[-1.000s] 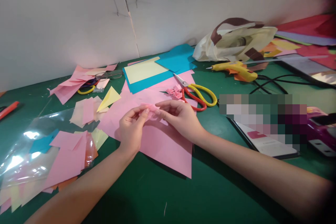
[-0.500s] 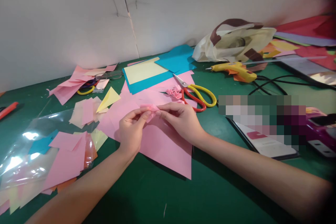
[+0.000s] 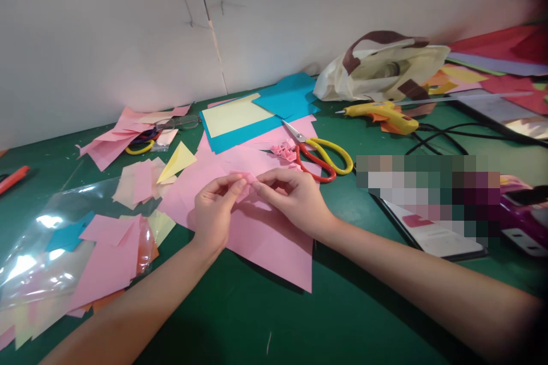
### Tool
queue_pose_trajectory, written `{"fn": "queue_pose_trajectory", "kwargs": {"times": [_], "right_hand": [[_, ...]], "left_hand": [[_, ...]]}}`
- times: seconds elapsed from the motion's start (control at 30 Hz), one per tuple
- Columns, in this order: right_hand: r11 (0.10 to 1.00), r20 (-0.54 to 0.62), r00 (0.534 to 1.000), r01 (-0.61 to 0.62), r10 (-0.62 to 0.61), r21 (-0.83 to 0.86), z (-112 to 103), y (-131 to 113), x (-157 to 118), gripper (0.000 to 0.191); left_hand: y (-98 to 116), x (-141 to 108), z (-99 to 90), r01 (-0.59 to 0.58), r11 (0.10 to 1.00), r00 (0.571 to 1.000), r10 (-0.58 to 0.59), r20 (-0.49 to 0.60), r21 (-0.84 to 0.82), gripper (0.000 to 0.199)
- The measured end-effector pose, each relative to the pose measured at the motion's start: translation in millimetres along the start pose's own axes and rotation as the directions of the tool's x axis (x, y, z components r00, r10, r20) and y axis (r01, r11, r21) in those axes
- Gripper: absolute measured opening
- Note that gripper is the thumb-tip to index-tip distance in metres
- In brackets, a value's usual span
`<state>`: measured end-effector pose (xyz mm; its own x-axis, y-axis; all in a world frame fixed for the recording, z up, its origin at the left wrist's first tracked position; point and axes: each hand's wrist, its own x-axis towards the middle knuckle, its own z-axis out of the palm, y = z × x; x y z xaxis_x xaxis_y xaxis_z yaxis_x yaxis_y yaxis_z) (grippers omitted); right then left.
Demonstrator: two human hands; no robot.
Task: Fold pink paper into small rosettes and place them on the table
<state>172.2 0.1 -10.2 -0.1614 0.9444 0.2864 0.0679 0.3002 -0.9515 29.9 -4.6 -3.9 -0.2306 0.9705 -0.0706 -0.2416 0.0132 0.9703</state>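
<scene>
Small pink paper (image 3: 250, 178), pinched at frame centre by closed left fingers (image 3: 219, 183) and right fingers (image 3: 278, 175), could be torn by tugging.

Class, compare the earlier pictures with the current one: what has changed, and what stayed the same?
Fingertips of the right hand have edged slightly toward the person, and the small folded pink paper looks slightly reshaped. It stays pinched by that hand and the left hand; nothing was let go. The scissors and yellow glue gun stayed put.
</scene>
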Motion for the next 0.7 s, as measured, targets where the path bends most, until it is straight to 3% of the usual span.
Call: {"fn": "queue_pose_trajectory", "kwargs": {"times": [0.3, 0.5, 0.6, 0.7], "right_hand": [[0.996, 0.039, 0.996, -0.086, 0.086, -0.008, -3.3, 0.0, 2.5, 0.027], [0.980, 0.018, 0.991, -0.132, 0.131, 0.148, -3.2, 5.2, 5.7, 0.027], [0.958, 0.034, 0.992, -0.126, 0.121, 0.259, -2.1, 8.5, 6.2, 0.019], [0.943, 0.029, 0.992, -0.127, 0.124, 0.308, -1.8, 8.6, 5.4, 0.036]], "left_hand": [[-4.1, -3.8, -2.6, -0.101, 0.989, 0.989, 0.088, 0.116, 0.111, 0.010], [-1.9, -6.9, -2.6, -0.230, 0.938, 0.964, 0.184, 0.191, 0.258, 0.034], [-0.7, -7.7, -3.5, -0.333, 0.870, 0.932, 0.245, 0.268, 0.363, 0.028], [-2.4, -8.1, -4.9, -0.383, 0.834, 0.909, 0.265, 0.321, 0.397, 0.032]]}}
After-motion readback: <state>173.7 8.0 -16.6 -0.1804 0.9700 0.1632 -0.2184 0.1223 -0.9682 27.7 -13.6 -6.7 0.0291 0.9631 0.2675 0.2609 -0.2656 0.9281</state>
